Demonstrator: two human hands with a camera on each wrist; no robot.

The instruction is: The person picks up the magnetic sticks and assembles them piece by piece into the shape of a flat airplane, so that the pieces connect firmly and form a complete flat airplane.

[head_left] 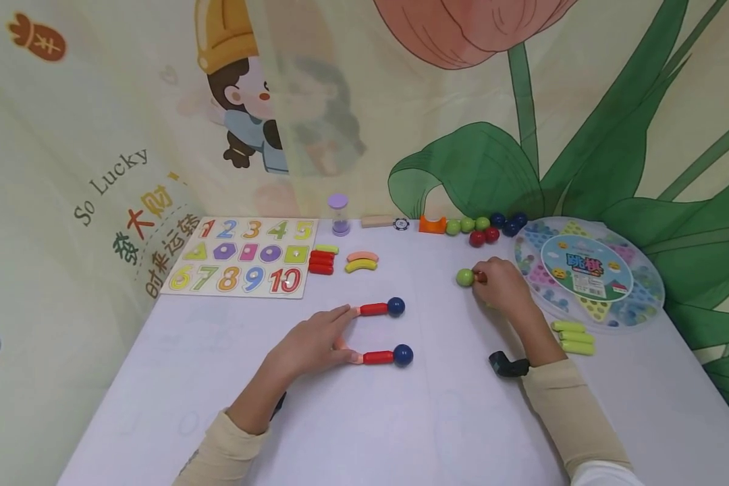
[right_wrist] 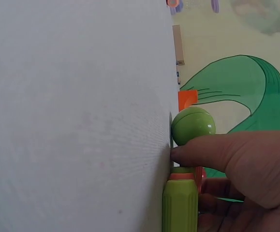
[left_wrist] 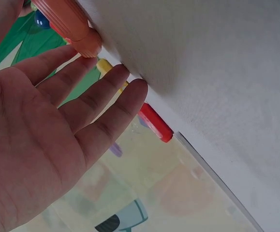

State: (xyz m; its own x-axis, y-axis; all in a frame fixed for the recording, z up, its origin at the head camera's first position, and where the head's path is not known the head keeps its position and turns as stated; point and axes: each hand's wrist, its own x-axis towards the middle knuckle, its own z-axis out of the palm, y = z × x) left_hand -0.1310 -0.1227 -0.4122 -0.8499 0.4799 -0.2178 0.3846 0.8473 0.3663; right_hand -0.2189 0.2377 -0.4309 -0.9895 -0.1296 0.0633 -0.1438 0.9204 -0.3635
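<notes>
My left hand (head_left: pixel 316 341) lies at the table's middle, thumb and fingers spread along a curved pink-orange magnetic piece (left_wrist: pixel 88 43). Its ends join two red magnetic rods (head_left: pixel 376 358), each tipped with a dark blue ball (head_left: pixel 403 355). The left wrist view shows the four fingers fairly straight. My right hand (head_left: pixel 503 287) pinches a small dark red piece (head_left: pixel 480 277) against a green ball (head_left: pixel 464 277); the fingers hide most of this piece. In the right wrist view the thumb (right_wrist: pixel 181 153) is at the ball's edge, and a lime green rod (right_wrist: pixel 180 205) lies close by the curled fingers.
A number puzzle board (head_left: pixel 237 256) lies back left, near red rods (head_left: pixel 321 262) and curved pieces (head_left: pixel 361 264). Along the back stand a sand timer (head_left: pixel 339 216), an orange block (head_left: pixel 433 225) and several balls (head_left: pixel 467 225). At right are a round game board (head_left: pixel 589 270) and lime rods (head_left: pixel 574 337).
</notes>
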